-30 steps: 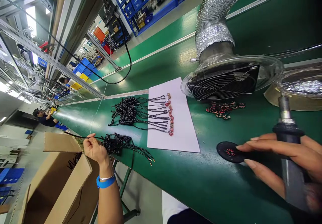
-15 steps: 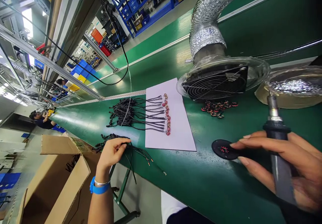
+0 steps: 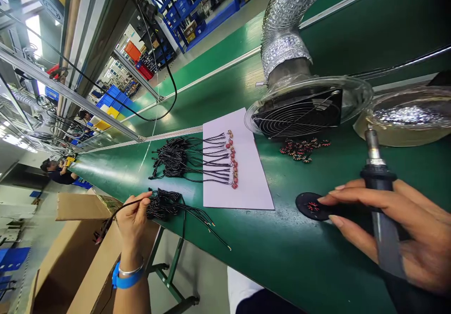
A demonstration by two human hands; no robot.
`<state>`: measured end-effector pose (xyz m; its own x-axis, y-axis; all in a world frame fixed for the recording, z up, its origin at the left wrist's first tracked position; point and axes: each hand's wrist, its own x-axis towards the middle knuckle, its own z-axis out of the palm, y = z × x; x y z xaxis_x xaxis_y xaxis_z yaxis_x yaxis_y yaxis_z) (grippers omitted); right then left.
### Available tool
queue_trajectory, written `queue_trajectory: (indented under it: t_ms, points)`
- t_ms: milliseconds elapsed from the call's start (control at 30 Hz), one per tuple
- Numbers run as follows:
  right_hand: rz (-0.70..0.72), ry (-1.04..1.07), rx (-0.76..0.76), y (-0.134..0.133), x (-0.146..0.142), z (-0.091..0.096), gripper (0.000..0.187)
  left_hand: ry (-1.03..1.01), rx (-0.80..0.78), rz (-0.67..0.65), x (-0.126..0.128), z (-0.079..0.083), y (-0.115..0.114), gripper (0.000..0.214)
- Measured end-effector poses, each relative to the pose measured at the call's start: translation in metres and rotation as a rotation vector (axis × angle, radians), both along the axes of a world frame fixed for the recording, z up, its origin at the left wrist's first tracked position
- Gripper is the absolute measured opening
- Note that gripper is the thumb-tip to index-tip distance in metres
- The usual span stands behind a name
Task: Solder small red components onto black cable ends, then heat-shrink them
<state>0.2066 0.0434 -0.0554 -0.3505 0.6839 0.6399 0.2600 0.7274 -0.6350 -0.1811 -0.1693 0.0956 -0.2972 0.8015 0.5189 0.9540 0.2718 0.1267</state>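
Observation:
My left hand (image 3: pixel 132 222), wearing a blue wristband, pinches a black cable (image 3: pixel 118 210); its dark end droops leftward over the open carton. Just right of that hand lies a loose bundle of black cables (image 3: pixel 164 203), their stripped ends reaching toward the bench's front edge. In my right hand (image 3: pixel 408 224) is a soldering iron (image 3: pixel 384 220), tip up and away from the bench. The thumb and forefinger of the same hand touch a round black disc (image 3: pixel 303 206), on which rests a small red-and-black wired part (image 3: pixel 313 206).
A white sheet (image 3: pixel 243 196) carries several cable ends with reddish pieces, beside a cable pile (image 3: pixel 172 159). Small red-and-black parts (image 3: pixel 303 149) lie below a fume extractor (image 3: pixel 299 116). The cardboard carton (image 3: pixel 81 257) stands left. A person (image 3: pixel 58 170) is far left.
My left hand has moved left from the cable bundle toward the carton and now has a single cable pinched. My right hand still has the iron and touches the disc.

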Motion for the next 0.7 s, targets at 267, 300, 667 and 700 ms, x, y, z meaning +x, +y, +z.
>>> queue_trajectory:
  t_ms: [267, 300, 667, 700]
  points:
    - [0.265, 0.073, -0.112, -0.026, -0.009, 0.021, 0.042, 0.218, -0.452, -0.447, 0.099, -0.040, 0.072, 0.030]
    - [0.298, 0.083, -0.164, -0.031, -0.013, 0.023, 0.045, 0.249, -0.466, -0.477, 0.108, -0.049, 0.079, 0.032]
    - [0.247, 0.187, -0.129, -0.034, -0.026, 0.031, 0.022, -0.123, -0.545, -0.657, 0.146, -0.052, 0.116, 0.033]
    - [0.247, 0.190, -0.127, -0.033, -0.025, 0.031, 0.022, -0.207, -0.518, -0.670, 0.153, -0.048, 0.123, 0.034]
